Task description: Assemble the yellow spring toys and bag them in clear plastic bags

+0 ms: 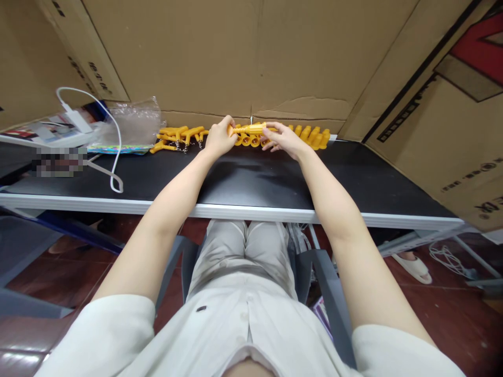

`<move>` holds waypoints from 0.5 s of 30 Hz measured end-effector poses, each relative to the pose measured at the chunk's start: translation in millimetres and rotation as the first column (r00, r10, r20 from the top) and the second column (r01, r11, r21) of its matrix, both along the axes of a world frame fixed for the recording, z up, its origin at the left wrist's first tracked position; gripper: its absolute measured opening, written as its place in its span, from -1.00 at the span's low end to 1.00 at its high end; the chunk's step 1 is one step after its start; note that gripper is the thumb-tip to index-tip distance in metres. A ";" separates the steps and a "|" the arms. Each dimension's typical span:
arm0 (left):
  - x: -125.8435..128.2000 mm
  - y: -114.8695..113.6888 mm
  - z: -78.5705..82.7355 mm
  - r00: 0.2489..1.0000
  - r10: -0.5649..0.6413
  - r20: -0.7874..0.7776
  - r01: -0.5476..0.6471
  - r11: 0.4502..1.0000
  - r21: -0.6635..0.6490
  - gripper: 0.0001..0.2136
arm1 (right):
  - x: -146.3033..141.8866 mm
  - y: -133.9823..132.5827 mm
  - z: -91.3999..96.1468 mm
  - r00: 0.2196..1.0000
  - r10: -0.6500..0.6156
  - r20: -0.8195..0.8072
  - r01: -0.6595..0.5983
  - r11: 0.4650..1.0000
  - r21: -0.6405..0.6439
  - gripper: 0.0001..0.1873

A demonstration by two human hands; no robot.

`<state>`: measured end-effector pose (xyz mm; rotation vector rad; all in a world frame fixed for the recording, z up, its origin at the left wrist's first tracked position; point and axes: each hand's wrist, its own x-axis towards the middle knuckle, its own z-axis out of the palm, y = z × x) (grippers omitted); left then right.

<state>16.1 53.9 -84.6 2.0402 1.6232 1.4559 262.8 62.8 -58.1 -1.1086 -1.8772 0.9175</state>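
Note:
My left hand (219, 137) is closed round the left end of a yellow plastic tool (255, 129), which lies level between my hands. It has a narrow ribbed stem and a wider cylinder at its right end. My right hand (285, 140) has that cylinder's end between thumb and forefinger, the other fingers spread. Left of my hands lie several yellow branched handles with metal spirals (183, 135), like corkscrew heads. Behind and below the tool is a row of round-mouthed yellow pieces (246, 140), partly hidden. More yellow tubes (314, 137) stand close together to the right.
Cardboard panels (220, 57) wall in the back and sides of the black tabletop (251, 183). At the left are a clear plastic bag (135, 123), a white charger (78, 119) with its looped cable (118, 136), and printed sheets. A metal edge (255, 212) runs along the front.

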 end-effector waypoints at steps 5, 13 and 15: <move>-2.8 1.0 -0.6 1.000 -0.016 -0.018 0.016 1.000 0.001 -0.80 | 3.4 2.4 -1.7 0.999 0.028 0.023 -0.031 0.993 0.112 -0.30; -4.7 6.1 -3.1 0.971 0.060 -0.233 -0.066 0.998 -0.015 -0.74 | -7.3 -3.4 -2.1 0.994 -0.012 -0.107 0.006 0.998 -0.058 -0.43; -5.1 6.7 -3.4 0.958 0.079 -0.277 -0.086 0.996 -0.013 -0.73 | -9.2 -4.9 -1.2 0.992 -0.022 -0.122 0.012 0.996 -0.085 -0.44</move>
